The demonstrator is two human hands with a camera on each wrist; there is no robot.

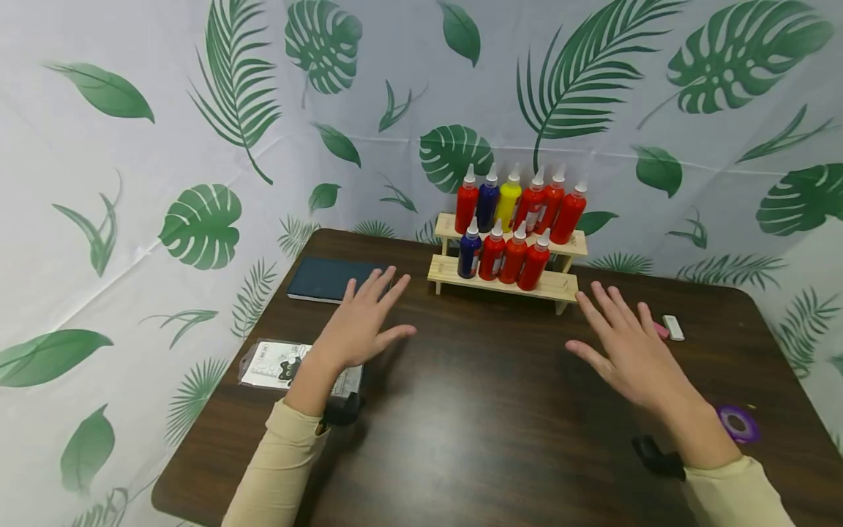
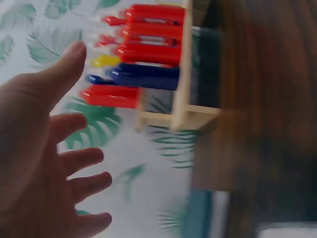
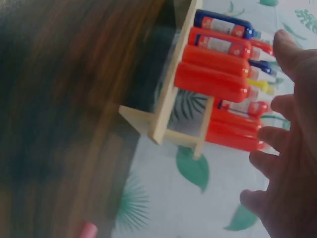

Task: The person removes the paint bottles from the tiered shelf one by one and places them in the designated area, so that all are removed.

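Observation:
Both hands hover over the table with fingers spread and nothing held. My left hand is above the left side, near a dark notebook and a clear-wrapped white packet with a black cartoon figure. On the right, my right hand is nearest a two-tier wooden rack and a small white block. The rack carries several red squeeze bottles, two blue ones and a yellow one, all upright with pointed white caps. In the left wrist view, the spread fingers overlap the leafy backdrop.
A purple roll of tape lies at the right, partly behind the forearm. A pink piece sits beside the white block. The dark wood table backs onto a leaf-print cloth.

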